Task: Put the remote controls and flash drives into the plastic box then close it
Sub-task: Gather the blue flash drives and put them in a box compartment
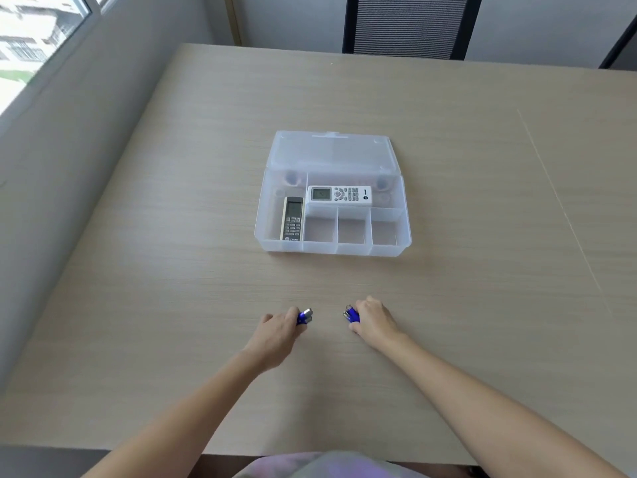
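Observation:
A clear plastic box (391,250) sits open mid-table, its lid (331,153) folded back. A white remote (339,194) lies across the long rear compartment. A grey remote (293,219) lies lengthwise in the left compartment. The three small front compartments hold nothing. Near the table's front, my left hand (279,327) is closed on blue flash drives (304,317) whose metal plugs stick out to the right. My right hand (374,320) is closed on more blue flash drives (351,314), plugs pointing left. Both hands rest low on the table.
The wooden table (482,201) stretches wide around the box. A dark mesh office chair (410,25) stands behind the far edge. A wall and window run along the left side.

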